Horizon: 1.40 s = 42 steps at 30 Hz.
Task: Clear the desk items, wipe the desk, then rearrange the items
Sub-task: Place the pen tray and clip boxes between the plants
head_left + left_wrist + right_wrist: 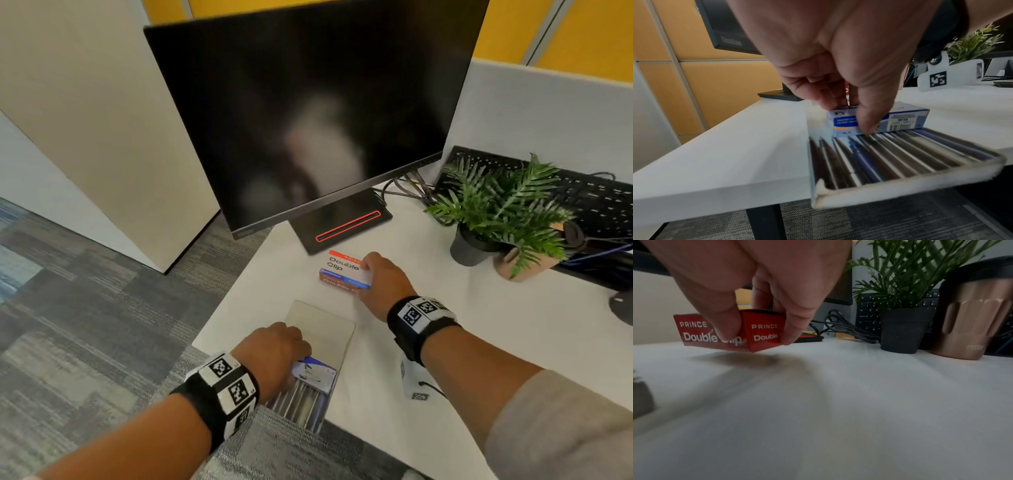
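A clear flat pen case [320, 329] with several pens [900, 155] lies on the white desk [462, 342], its near end overhanging the front edge. On the case sits a small blue and white box [904, 119]. My left hand [298, 356] pinches that box from above, thumb on the near side and fingers behind. Further back, near the monitor base, my right hand [366, 277] pinches one end of a red and white "Double Clip" box [342, 269]. In the right wrist view that box [764, 332] is tilted, with a shadow beneath it.
A dark monitor [308, 120] stands at the back on a black base [342, 226]. To the right are a potted plant [496, 212], a copper tumbler [972, 318], a black keyboard [599, 198] leaning on the partition, cables and a dark mouse [621, 306]. Carpet floor lies to the left.
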{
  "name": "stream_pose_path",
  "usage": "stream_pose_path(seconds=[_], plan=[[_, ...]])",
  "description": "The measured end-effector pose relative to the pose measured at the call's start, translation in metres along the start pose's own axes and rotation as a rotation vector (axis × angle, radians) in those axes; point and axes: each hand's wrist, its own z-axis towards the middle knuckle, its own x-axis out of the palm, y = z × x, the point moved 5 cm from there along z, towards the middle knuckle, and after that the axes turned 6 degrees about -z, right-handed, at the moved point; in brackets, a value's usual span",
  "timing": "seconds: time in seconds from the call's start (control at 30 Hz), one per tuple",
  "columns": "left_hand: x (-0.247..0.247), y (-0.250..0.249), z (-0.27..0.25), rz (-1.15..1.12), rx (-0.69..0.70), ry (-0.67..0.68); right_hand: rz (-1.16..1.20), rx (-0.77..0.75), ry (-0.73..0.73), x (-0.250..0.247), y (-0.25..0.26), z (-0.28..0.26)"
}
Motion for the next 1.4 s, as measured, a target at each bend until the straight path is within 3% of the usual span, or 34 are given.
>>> stream_pose_path(seconds=[0.23,0.3,0.37,0.47,0.53,0.7,0.83,1.03,1.3,1.4], plan=[[0.001,0.001,-0.001,-0.018,0.027,-0.054,-0.086,0.004,0.026,0.008,-0.007,0.002],[-0.003,0.001,-0.002,-0.054,0.039,-0.09,-0.106,-0.046,-0.077,-0.004,0.004,-0.014],[-0.009,0.001,-0.001,-0.087,0.037,-0.127,0.027,-0.178,-0.104,-0.011,0.023,-0.041],[-0.019,-0.001,0.008,-0.116,0.029,-0.174,0.099,-0.353,0.242,0.009,0.048,-0.082],[-0.022,0.0,0.014,-0.134,0.021,-0.18,0.016,-0.372,0.325,0.02,0.05,-0.092],[-0.018,0.006,0.02,-0.194,-0.026,-0.214,-0.093,-0.357,0.247,0.027,0.047,-0.081],[-0.013,0.01,0.013,-0.274,-0.185,-0.3,-0.123,-0.298,0.148,0.018,0.036,-0.062],[0.012,0.006,-0.005,-0.097,-0.202,-0.122,-0.147,-0.197,0.041,0.017,0.025,-0.028],[0.017,0.008,-0.012,-0.168,-0.272,-0.121,-0.216,-0.192,0.08,0.034,0.029,-0.024],[0.02,0.011,-0.015,-0.268,-0.354,-0.141,-0.193,-0.171,-0.051,0.021,0.033,-0.037]])
